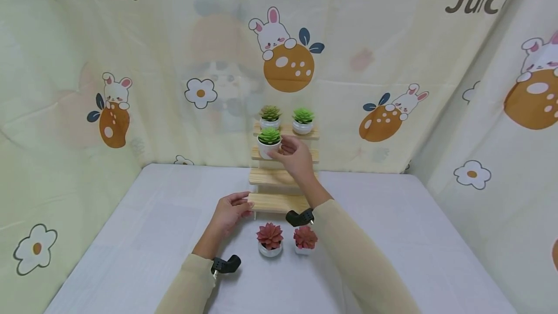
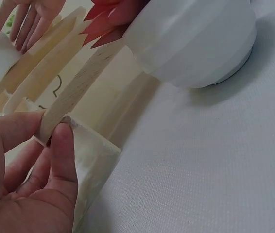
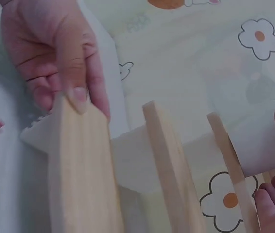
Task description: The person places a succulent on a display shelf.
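My right hand [image 1: 297, 157] holds a green potted succulent [image 1: 269, 136] by its white pot, over the left end of the second step from the top of a wooden tiered stand [image 1: 279, 202]. In the right wrist view that white pot [image 3: 261, 141] is right at the step's board. My left hand [image 1: 230, 213] pinches the left end of the lowest step, thumb on top; the left wrist view shows the board's end [image 2: 55, 114] between thumb and fingers.
On the top step stand a dull green succulent [image 1: 270, 116] at left and a bright green one [image 1: 302, 119] at right. Two red potted succulents, one left [image 1: 270, 239] and one right [image 1: 304, 239], stand on the white table [image 1: 174, 197] before the stand. A printed curtain [image 1: 165, 42] hangs behind.
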The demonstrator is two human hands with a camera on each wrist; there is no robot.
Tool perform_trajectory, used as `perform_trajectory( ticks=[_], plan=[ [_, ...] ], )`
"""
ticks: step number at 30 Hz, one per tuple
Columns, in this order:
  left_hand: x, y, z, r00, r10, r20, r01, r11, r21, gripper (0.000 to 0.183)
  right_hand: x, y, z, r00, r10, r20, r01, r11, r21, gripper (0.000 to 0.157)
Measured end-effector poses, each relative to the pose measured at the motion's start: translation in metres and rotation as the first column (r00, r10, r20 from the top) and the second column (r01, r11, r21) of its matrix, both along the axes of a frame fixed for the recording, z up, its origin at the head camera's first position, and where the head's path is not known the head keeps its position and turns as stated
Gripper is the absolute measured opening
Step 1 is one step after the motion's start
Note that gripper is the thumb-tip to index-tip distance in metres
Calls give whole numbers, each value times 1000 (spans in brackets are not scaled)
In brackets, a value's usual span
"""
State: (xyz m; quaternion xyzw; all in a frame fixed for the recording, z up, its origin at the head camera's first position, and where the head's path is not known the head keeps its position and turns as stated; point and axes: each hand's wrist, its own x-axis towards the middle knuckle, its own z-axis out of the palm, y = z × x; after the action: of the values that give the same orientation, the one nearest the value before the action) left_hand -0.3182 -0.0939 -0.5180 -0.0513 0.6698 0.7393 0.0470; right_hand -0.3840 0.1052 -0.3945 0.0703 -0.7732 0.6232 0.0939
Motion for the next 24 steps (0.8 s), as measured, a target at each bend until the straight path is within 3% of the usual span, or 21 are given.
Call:
perform_trajectory(
  ticks=[9, 24],
  plan=[
    [2, 0, 2, 1000, 5, -2, -5, 1000, 11, 41, 40, 26, -17, 998, 38, -55, -41, 998, -42, 59],
    [2, 1, 2, 1000, 7, -11, -7, 1000, 19, 40, 109, 82, -70, 987, 146, 72, -146, 989, -7, 59]
  ],
)
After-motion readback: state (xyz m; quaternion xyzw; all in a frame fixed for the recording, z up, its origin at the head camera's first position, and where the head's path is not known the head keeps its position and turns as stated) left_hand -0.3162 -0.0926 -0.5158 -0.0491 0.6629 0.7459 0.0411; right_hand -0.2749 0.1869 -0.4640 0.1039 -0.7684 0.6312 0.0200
